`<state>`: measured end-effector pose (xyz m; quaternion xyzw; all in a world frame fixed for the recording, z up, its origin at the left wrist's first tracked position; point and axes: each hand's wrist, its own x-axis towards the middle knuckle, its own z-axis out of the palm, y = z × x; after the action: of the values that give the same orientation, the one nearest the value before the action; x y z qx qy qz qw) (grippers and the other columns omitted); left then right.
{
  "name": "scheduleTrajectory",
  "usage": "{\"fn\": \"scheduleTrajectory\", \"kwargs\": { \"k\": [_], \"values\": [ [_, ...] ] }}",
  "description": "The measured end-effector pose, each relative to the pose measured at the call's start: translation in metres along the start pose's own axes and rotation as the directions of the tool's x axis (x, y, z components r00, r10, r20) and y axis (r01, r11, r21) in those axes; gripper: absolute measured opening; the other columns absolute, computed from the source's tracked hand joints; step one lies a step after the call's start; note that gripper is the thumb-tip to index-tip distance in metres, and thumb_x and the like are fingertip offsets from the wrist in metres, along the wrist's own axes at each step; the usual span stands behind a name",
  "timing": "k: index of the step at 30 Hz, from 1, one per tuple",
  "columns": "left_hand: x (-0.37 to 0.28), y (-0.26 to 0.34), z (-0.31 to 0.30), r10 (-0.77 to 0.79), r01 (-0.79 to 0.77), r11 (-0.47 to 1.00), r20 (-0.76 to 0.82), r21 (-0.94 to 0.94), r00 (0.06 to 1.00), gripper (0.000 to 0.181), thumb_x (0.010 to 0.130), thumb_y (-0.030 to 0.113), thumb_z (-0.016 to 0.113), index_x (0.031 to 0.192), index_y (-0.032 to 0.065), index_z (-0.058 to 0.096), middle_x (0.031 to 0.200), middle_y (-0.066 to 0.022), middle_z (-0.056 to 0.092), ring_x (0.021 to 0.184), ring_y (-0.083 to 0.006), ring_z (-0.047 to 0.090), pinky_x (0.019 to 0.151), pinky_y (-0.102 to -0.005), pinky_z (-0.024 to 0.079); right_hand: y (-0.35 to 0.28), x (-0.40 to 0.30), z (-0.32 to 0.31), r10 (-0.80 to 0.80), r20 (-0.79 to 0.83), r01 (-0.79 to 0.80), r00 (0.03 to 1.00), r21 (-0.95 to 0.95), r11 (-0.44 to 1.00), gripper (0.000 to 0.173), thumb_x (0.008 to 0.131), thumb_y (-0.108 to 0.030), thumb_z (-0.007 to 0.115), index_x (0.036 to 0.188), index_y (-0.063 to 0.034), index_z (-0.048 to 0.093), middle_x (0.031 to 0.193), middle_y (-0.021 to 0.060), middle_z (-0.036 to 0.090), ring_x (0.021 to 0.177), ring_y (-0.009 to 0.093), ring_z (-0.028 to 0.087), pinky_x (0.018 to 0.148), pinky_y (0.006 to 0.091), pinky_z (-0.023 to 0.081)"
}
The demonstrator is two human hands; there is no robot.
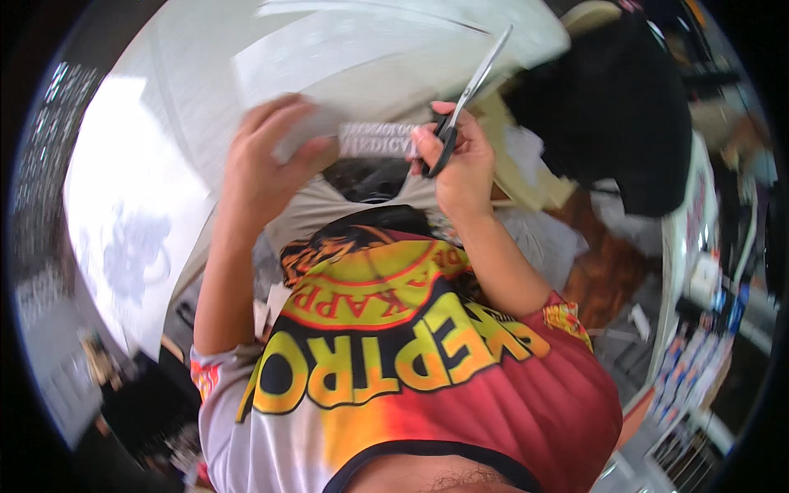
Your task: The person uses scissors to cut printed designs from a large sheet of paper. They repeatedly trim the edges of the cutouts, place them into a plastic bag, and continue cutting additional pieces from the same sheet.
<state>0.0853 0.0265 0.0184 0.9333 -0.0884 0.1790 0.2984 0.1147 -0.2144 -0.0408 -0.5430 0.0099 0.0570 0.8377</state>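
My right hand (462, 160) holds a pair of scissors (471, 89) with black handles, the blades pointing up and away. The same hand pinches a small strip with pale printed lettering (376, 140) between thumb and fingers. To the left, my left hand (265, 154) is blurred by motion, its thumb and fingers around a thin greyish piece (306, 132). A gap too blurred to judge lies between that piece and the lettered strip. Both hands are above my lap, in front of a white table surface (197, 37).
White sheets (123, 185) lie at the left, one with a faint grey print. Another sheet (333, 49) rests ahead. Black cloth (610, 111) hangs at the right, near yellowish paper or board (518, 166). Clear plastic (536, 237) lies by my right forearm. Stacked small packages (693, 363) stand far right.
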Motion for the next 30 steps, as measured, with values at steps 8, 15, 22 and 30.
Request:
{"fn": "scheduleTrajectory", "kwargs": {
  "k": [8,15,22,30],
  "values": [
    [0.031,-0.038,0.031,-0.086,0.058,0.933,0.065,0.355,0.994,0.065,0.086,0.043,0.073,0.142,0.0165,0.053,0.147,-0.0115,0.048,0.141,-0.0330,0.038,0.115,-0.0651,0.017,0.099,0.022,-0.241,0.130,-0.845,0.067,0.519,0.192,0.979,0.044,0.092,-0.003,0.064,0.131,-0.0129,0.044,0.108,0.0104,0.063,0.086,0.022,0.065,0.069,0.0438,0.059],
    [0.114,-0.086,0.051,0.021,-0.059,0.946,0.122,0.318,0.992,0.080,0.079,0.054,0.076,0.147,0.0237,0.047,0.155,-0.0113,0.038,0.147,-0.0320,0.029,0.114,-0.0721,0.009,0.150,-0.017,-0.275,0.142,-0.779,-0.156,0.611,0.057,0.986,0.037,0.098,-0.010,0.060,0.130,-0.0119,0.043,0.112,0.0100,0.064,0.093,0.022,0.068,0.071,0.0433,0.060],
    [0.167,-0.093,0.038,-0.113,0.152,0.945,-0.146,0.291,0.983,0.079,0.083,0.054,0.073,0.145,0.0132,0.048,0.155,-0.0134,0.039,0.143,-0.0329,0.038,0.117,-0.0659,0.015,0.145,-0.053,-0.248,0.108,-0.741,-0.231,0.663,-0.065,0.971,0.048,0.094,-0.018,0.069,0.134,-0.0101,0.043,0.094,0.0080,0.065,0.068,0.016,0.063,0.061,0.0326,0.054],
    [0.015,-0.106,-0.060,-0.804,0.769,0.287,-0.294,0.571,0.517,0.094,0.093,0.075,0.036,0.153,0.0023,0.031,0.158,-0.0255,0.025,0.146,-0.0512,0.019,0.114,-0.0708,0.014,0.072,-0.047,-0.228,-0.099,-0.705,-0.258,0.702,-0.382,0.887,0.042,0.096,-0.024,0.068,0.124,-0.0010,0.048,0.091,0.0118,0.066,0.065,0.016,0.063,0.045,0.0258,0.048]
  ]
}}
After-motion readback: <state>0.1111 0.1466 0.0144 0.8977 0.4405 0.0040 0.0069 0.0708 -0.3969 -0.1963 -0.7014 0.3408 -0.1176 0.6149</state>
